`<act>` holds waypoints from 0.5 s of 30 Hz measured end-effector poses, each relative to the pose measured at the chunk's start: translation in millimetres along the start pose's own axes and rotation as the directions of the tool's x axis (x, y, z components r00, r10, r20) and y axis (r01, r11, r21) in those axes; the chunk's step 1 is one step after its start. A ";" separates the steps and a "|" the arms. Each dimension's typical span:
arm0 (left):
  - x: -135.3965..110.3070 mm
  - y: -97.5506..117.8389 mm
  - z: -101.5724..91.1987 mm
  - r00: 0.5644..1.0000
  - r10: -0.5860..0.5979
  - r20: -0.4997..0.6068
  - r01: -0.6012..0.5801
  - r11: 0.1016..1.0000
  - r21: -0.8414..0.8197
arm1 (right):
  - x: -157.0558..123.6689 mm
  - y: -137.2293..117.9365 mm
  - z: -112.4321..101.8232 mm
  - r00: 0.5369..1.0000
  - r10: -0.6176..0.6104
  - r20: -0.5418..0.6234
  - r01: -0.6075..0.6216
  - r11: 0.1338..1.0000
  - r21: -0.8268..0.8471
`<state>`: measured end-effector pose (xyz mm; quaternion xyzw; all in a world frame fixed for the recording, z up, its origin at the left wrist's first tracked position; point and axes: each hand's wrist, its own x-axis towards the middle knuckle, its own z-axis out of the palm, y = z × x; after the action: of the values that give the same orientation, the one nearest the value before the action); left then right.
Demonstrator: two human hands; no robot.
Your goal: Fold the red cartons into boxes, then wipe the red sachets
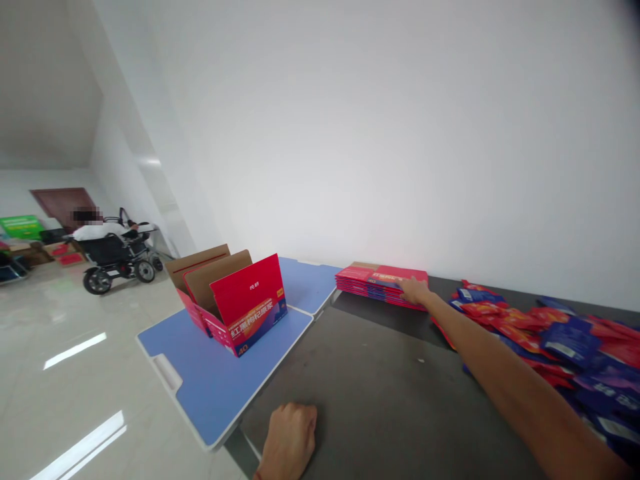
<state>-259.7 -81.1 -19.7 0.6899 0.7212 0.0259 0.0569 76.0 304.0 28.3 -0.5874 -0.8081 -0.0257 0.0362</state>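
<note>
On the near edge of the dark table [365, 380], my left hand [290, 433] rests closed in a fist, with nothing visible in it. My right arm stretches far forward, and my right hand [415, 291] lies on the front right part of a stack of flattened red cardboard boxes [360, 275]. Its fingers are extended over the top box and do not visibly close around it. To the left, an opened-out red box [255, 303] stands upright with its flaps raised and brown inside showing. Its front panel carries Chinese print and the number 40.
Beneath the standing box is a blue folding table [210, 387] with a white rim. Many red and blue pouches [570, 340] are heaped at the right. A white wall [400, 133] rises behind. Far left, a person sits in a wheelchair [113, 257] near cartons [65, 252].
</note>
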 end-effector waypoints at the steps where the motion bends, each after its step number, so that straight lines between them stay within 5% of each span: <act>1: 0.1 -0.1 -0.2 1.000 0.002 -0.002 -0.002 1.000 0.004 | -0.7 -1.6 0.6 1.000 -0.020 0.005 0.020 1.000 0.000; 9: 2.0 2.7 -7.1 1.000 -0.004 0.023 0.003 0.999 0.038 | -27.9 -16.6 -25.4 0.982 -0.064 -0.176 0.042 0.991 -0.127; 15: 4.0 3.2 -4.4 0.999 -0.033 -0.013 0.033 0.999 0.033 | -77.7 -20.2 -69.0 0.896 -0.209 -0.391 0.097 0.953 -0.288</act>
<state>-257.2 -76.8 -15.1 0.6785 0.7332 0.0173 0.0416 82.7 218.4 90.1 -0.5020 -0.8150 -0.2597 0.1280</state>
